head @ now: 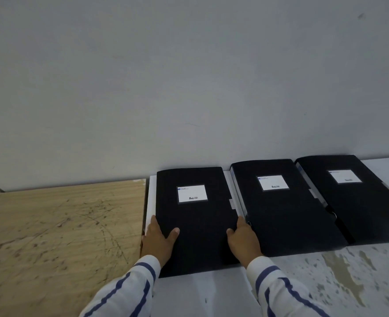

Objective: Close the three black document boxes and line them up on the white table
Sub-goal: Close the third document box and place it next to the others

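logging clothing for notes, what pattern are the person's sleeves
White sleeves with dark blue stripes, clearest in the head view.

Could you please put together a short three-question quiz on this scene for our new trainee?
1. True or false: the left hand and the right hand grip opposite long edges of the leftmost black document box.
2. How many black boxes with a white label lie flat on the white table? A) two B) three C) four
3. Fill in: left of the white table lies a scratched ____ board.

Key
1. True. The thumbs rest on its lid.
2. B. Beside the leftmost one lie the middle box and the rightmost box, all near the grey wall.
3. Wooden.
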The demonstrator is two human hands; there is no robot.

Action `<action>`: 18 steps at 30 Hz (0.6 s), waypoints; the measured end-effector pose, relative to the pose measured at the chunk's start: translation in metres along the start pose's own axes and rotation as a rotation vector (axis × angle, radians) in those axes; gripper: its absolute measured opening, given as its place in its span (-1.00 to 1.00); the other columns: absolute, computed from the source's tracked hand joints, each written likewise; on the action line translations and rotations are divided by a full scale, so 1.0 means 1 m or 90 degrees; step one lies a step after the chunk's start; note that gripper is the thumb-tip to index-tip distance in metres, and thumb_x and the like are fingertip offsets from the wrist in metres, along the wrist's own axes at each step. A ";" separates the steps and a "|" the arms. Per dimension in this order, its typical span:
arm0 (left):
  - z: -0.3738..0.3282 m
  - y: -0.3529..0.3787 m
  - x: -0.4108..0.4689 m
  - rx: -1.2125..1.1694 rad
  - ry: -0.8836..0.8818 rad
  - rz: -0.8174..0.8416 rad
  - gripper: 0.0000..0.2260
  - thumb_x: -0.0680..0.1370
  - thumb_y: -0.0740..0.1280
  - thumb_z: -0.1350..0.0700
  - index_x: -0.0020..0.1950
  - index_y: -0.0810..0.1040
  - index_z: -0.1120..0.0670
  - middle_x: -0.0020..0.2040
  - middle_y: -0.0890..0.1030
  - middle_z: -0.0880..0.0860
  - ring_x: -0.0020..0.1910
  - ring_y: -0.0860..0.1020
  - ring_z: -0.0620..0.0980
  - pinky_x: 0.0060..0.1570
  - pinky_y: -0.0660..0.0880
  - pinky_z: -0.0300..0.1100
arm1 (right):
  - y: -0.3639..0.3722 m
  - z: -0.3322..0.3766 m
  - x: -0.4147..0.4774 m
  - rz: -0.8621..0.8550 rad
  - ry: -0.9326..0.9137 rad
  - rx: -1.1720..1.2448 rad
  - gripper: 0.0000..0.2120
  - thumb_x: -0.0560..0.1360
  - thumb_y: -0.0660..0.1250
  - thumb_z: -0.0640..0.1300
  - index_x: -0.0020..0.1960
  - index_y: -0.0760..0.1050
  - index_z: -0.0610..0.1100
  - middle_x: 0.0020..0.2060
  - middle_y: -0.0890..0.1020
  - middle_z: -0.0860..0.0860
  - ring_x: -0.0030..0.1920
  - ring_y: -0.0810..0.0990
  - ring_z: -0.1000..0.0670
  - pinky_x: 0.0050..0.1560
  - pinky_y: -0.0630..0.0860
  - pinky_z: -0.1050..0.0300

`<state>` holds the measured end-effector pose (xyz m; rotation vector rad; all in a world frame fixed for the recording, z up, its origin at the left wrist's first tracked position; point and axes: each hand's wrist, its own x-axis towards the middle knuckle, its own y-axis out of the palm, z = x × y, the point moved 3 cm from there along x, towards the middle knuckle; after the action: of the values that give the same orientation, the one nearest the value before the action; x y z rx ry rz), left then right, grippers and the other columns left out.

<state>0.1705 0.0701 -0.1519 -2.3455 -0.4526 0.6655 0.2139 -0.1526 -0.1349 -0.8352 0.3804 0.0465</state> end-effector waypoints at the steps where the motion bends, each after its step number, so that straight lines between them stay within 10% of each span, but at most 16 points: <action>1: -0.001 0.001 0.001 0.003 -0.003 -0.001 -0.24 0.50 0.33 -0.12 0.55 0.01 0.07 0.50 0.28 0.13 0.45 0.29 0.21 0.40 0.29 0.18 | -0.001 0.000 0.001 0.001 -0.001 -0.001 -0.64 0.57 0.19 -0.16 0.34 0.25 -0.18 0.13 0.53 -0.18 0.04 0.59 -0.15 0.07 0.57 -0.01; 18: -0.008 0.005 0.004 0.065 -0.011 -0.063 -0.25 0.49 0.31 -0.18 0.53 0.05 0.08 0.46 0.32 0.15 0.41 0.35 0.21 0.38 0.33 0.15 | -0.004 0.003 0.007 0.018 -0.036 -0.037 -0.45 0.58 0.19 -0.15 0.49 0.06 -0.20 0.39 0.32 -0.20 0.32 0.43 -0.16 0.29 0.46 -0.01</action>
<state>0.1794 0.0647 -0.1513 -2.2073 -0.5274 0.6477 0.2218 -0.1538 -0.1325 -0.8842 0.3385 0.1087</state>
